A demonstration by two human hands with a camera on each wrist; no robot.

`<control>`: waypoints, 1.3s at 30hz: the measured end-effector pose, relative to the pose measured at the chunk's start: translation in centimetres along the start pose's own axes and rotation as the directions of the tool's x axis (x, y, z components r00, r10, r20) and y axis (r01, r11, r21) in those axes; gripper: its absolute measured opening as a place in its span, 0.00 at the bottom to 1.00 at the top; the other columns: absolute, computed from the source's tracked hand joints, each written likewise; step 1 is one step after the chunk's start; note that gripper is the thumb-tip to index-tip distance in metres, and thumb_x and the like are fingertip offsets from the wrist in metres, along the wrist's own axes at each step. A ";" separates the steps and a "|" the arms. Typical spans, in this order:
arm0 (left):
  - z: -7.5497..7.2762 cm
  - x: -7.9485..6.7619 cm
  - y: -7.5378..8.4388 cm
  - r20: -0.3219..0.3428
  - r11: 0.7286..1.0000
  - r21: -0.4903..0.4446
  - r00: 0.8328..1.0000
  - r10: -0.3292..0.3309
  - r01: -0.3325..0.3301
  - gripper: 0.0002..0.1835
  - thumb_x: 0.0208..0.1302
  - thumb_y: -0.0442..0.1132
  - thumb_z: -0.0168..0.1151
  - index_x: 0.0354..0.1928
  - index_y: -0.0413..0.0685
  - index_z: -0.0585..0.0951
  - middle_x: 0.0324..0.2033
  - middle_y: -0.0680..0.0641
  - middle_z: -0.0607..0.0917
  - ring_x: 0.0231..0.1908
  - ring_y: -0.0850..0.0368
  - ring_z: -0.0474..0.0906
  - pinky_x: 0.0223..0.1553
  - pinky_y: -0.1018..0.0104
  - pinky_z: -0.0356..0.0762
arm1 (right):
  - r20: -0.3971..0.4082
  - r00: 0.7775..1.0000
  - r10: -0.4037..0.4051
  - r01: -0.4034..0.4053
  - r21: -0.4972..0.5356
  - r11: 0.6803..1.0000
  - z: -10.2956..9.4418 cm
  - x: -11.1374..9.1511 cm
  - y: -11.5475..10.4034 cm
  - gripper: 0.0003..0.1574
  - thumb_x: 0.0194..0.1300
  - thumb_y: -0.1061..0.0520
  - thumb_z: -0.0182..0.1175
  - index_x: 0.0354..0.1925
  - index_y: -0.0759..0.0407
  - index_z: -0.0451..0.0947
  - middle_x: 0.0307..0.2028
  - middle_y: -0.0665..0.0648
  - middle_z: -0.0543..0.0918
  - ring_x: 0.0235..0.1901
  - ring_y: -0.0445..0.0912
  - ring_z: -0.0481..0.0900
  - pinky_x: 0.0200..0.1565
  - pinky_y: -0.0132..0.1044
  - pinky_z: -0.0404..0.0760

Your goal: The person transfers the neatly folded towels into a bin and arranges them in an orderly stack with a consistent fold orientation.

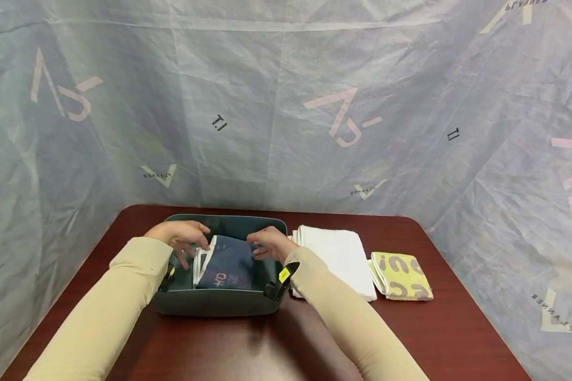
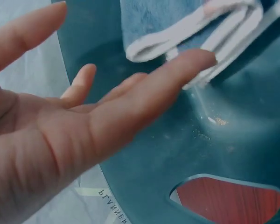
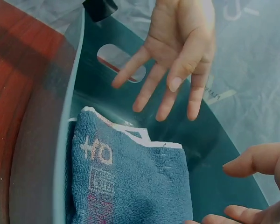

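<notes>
A folded dark blue towel (image 1: 231, 259) with white edging and light lettering lies inside a dark green plastic bin (image 1: 219, 306). My left hand (image 1: 183, 238) hovers over the bin's left side, fingers spread and holding nothing. In the left wrist view, one finger of that hand (image 2: 98, 116) overlaps the towel's white folded edge (image 2: 154, 51); the right wrist view shows a gap between them. On the other side, my right hand (image 1: 273, 244) is above the towel's right edge, its thumb and fingers apart. Whether its lower fingertips (image 3: 238, 214) touch the cloth, I cannot tell.
Right of the bin lies a stack of folded white towels (image 1: 336, 259), partly behind the right forearm. Farther right is a folded yellow towel (image 1: 405, 276) with brown letters. Everything stands on a dark red wooden table (image 1: 209, 349), with grey sheeting (image 1: 276, 106) hanging behind.
</notes>
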State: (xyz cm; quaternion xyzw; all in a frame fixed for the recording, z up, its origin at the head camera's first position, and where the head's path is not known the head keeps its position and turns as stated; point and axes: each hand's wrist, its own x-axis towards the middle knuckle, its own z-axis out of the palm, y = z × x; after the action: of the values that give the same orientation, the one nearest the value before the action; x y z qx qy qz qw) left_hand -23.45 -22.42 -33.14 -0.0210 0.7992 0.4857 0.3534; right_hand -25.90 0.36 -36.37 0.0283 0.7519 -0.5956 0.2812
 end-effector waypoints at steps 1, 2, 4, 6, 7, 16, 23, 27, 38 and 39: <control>0.0 -0.1 0.0 0.000 1.000 -0.006 1.000 0.007 -0.007 0.39 0.62 0.32 0.55 0.70 0.35 0.46 0.64 0.28 0.54 0.55 0.30 0.63 0.42 0.43 0.76 | 0.003 1.000 0.001 -0.001 0.008 1.000 -0.1 -0.1 -0.1 0.23 0.58 0.62 0.60 0.52 0.67 0.71 0.51 0.65 0.70 0.48 0.61 0.74 0.51 0.49 0.74; 0.0 -0.1 0.0 -0.004 1.000 -0.017 1.000 0.014 -0.014 0.39 0.62 0.32 0.55 0.70 0.35 0.47 0.64 0.29 0.54 0.54 0.32 0.65 0.43 0.44 0.76 | 0.007 1.000 0.003 -0.003 0.015 1.000 -0.1 -0.1 -0.1 0.24 0.59 0.62 0.60 0.53 0.68 0.71 0.51 0.66 0.70 0.49 0.61 0.74 0.51 0.49 0.74; 0.0 -0.1 0.0 -0.015 0.998 -0.054 0.999 0.034 -0.035 0.37 0.64 0.33 0.54 0.69 0.35 0.48 0.64 0.30 0.55 0.53 0.36 0.67 0.45 0.44 0.75 | 0.014 1.000 0.006 -0.007 0.035 0.999 -0.3 -0.3 -0.2 0.27 0.59 0.62 0.60 0.56 0.68 0.68 0.53 0.67 0.70 0.50 0.61 0.73 0.51 0.50 0.74; 0.0 -0.1 0.0 -0.038 0.993 -0.097 0.998 0.056 -0.060 0.34 0.65 0.33 0.53 0.69 0.35 0.50 0.63 0.31 0.57 0.52 0.36 0.68 0.48 0.46 0.73 | 0.013 1.000 0.004 -0.004 0.061 0.998 -0.4 -0.3 -0.2 0.28 0.59 0.63 0.59 0.58 0.69 0.67 0.54 0.68 0.70 0.51 0.61 0.73 0.51 0.51 0.73; -0.1 -0.1 0.0 -0.050 0.990 -0.118 0.996 0.069 -0.075 0.33 0.66 0.33 0.52 0.69 0.34 0.50 0.63 0.31 0.58 0.55 0.36 0.67 0.50 0.47 0.73 | 0.011 1.000 0.002 -0.003 0.079 0.997 -0.5 -0.3 -0.2 0.28 0.59 0.64 0.58 0.58 0.69 0.66 0.53 0.68 0.70 0.51 0.62 0.73 0.52 0.51 0.73; -0.3 -0.3 -0.3 -0.137 0.966 -0.206 0.982 0.131 -0.157 0.29 0.69 0.33 0.49 0.68 0.32 0.54 0.63 0.30 0.59 0.59 0.36 0.63 0.52 0.52 0.72 | 0.012 1.000 -0.025 0.023 0.199 0.980 -1.0 -0.4 -0.1 0.29 0.62 0.69 0.54 0.62 0.68 0.64 0.57 0.70 0.68 0.55 0.62 0.70 0.51 0.51 0.73; -0.6 -0.1 -0.5 -0.192 0.945 -0.230 0.963 0.191 -0.233 0.32 0.65 0.31 0.53 0.67 0.30 0.54 0.60 0.30 0.63 0.48 0.48 0.76 0.55 0.53 0.69 | 0.060 0.996 -0.071 0.053 0.259 0.964 -1.6 -0.3 -0.1 0.28 0.66 0.68 0.49 0.64 0.68 0.61 0.57 0.70 0.68 0.57 0.62 0.68 0.50 0.48 0.76; -0.6 -0.3 -0.5 -0.195 0.935 -0.216 0.951 0.239 -0.279 0.33 0.65 0.30 0.54 0.67 0.30 0.53 0.62 0.29 0.61 0.42 0.59 0.78 0.56 0.53 0.67 | 0.075 0.993 -0.090 0.066 0.275 0.959 -1.9 -0.3 -0.1 0.28 0.66 0.68 0.49 0.64 0.68 0.61 0.57 0.71 0.68 0.56 0.62 0.68 0.49 0.48 0.76; -0.4 -0.7 0.1 -0.225 0.913 -0.254 0.938 0.264 -0.318 0.34 0.64 0.27 0.54 0.69 0.34 0.52 0.65 0.31 0.57 0.54 0.46 0.70 0.54 0.59 0.70 | 0.131 0.985 -0.115 0.073 0.290 0.954 -2.5 -1.0 -0.8 0.28 0.66 0.69 0.48 0.64 0.67 0.60 0.60 0.72 0.65 0.59 0.63 0.65 0.54 0.52 0.70; -0.4 -0.7 0.2 -0.228 0.908 -0.266 0.936 0.267 -0.323 0.34 0.64 0.27 0.55 0.69 0.34 0.52 0.65 0.31 0.57 0.56 0.43 0.68 0.54 0.59 0.70 | 0.131 0.984 -0.117 0.075 0.290 0.954 -2.6 -1.1 -0.8 0.28 0.66 0.69 0.48 0.64 0.67 0.61 0.59 0.72 0.65 0.59 0.62 0.66 0.54 0.52 0.70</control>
State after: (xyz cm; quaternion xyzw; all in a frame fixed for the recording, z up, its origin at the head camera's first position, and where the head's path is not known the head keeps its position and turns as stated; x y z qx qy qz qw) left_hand -23.24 -22.88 -32.46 0.0018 0.7398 0.6449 0.1918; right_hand -26.31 2.83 -34.79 -0.0121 0.6365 -0.7106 0.2995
